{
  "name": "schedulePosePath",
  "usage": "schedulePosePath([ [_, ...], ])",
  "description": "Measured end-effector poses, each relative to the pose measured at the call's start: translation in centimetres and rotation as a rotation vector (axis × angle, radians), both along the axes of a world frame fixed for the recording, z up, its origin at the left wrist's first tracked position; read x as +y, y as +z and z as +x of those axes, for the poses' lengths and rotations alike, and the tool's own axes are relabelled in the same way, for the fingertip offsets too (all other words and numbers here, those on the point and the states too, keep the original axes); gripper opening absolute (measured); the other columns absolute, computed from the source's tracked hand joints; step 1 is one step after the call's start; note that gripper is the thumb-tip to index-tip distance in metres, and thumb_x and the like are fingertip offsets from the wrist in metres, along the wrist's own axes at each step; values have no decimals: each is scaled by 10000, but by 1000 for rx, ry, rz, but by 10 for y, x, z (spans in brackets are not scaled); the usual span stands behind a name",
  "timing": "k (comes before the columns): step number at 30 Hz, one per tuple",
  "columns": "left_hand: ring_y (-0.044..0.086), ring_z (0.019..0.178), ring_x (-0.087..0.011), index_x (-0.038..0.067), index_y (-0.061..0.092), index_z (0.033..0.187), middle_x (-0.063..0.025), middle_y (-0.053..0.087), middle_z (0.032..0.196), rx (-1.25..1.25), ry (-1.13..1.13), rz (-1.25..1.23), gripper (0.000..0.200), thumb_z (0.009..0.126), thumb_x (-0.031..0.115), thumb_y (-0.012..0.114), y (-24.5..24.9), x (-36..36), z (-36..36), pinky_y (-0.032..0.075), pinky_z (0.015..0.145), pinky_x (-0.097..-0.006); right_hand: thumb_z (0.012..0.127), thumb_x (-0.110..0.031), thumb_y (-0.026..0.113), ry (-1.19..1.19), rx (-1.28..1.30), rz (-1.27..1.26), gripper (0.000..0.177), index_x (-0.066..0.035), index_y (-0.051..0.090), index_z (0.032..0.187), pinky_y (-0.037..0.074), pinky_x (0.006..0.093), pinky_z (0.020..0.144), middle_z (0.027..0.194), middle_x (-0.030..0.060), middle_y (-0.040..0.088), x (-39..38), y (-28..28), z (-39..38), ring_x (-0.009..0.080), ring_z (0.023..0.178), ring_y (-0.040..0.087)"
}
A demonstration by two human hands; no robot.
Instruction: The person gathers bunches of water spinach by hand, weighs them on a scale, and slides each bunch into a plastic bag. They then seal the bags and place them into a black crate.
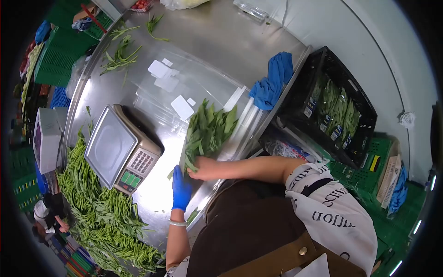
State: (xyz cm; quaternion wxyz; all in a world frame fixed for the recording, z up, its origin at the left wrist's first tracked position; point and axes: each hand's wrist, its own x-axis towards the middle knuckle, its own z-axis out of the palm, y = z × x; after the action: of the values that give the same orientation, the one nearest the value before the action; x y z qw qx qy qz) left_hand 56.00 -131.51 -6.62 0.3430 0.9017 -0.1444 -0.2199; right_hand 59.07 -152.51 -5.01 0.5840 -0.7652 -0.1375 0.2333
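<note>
A bunch of leafy greens [210, 129] lies on the steel table, leaf tips pointing away from me, with what looks like a clear plastic bag around it. My bare right hand [204, 169] is closed around the stem end, its fingertips partly hidden by leaves. Just left of it, my left hand [181, 190] in a blue glove holds the near edge of the bag, fingers pointing up; the grip itself is partly hidden. Clear bags [152, 104] with white labels [182, 107] lie flat beyond the bunch.
A weighing scale [122, 150] stands left, beside a large heap of greens [101, 212]. Loose sprigs [122, 57] lie at the far left. Blue cloth or gloves [272, 81] rest on the right edge, near a black crate [364, 106] holding bagged greens. Another person [46, 214] is at lower left.
</note>
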Motion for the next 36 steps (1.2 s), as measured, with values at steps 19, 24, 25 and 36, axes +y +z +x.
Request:
schedulePosePath([
  [19,185,1365,-424,-41,112,1442,-252,170,1490,-124,107,538,1097,637,244,800,5,-72,-36,163,1097,-505,770,-196,653,-370,-450,-60,112,-113,587,735,457,366,517,673,65,557,-96,29,46,256,597,580],
  [24,187,1361,-434,-43,104,1442,-261,171,1487,-136,117,547,1092,642,224,799,2,-74,-37,164,1096,-511,809,-149,614,-476,-320,-477,89,-74,652,836,480,394,700,835,75,615,-181,-45,99,288,806,595],
  [25,188,1360,-437,-43,104,1442,-262,173,1486,-148,115,541,1093,643,227,799,1,-73,-38,164,1096,-513,805,-139,615,-401,-334,-492,79,-80,655,840,480,392,703,847,68,613,-187,-52,105,284,824,591],
  [36,207,1341,-467,-55,132,1424,-286,201,1465,-188,127,497,1044,648,225,771,1,-75,-39,173,1067,-569,811,-67,553,-457,-252,-575,58,-68,567,867,472,409,665,818,97,619,-194,-75,125,297,813,600],
])
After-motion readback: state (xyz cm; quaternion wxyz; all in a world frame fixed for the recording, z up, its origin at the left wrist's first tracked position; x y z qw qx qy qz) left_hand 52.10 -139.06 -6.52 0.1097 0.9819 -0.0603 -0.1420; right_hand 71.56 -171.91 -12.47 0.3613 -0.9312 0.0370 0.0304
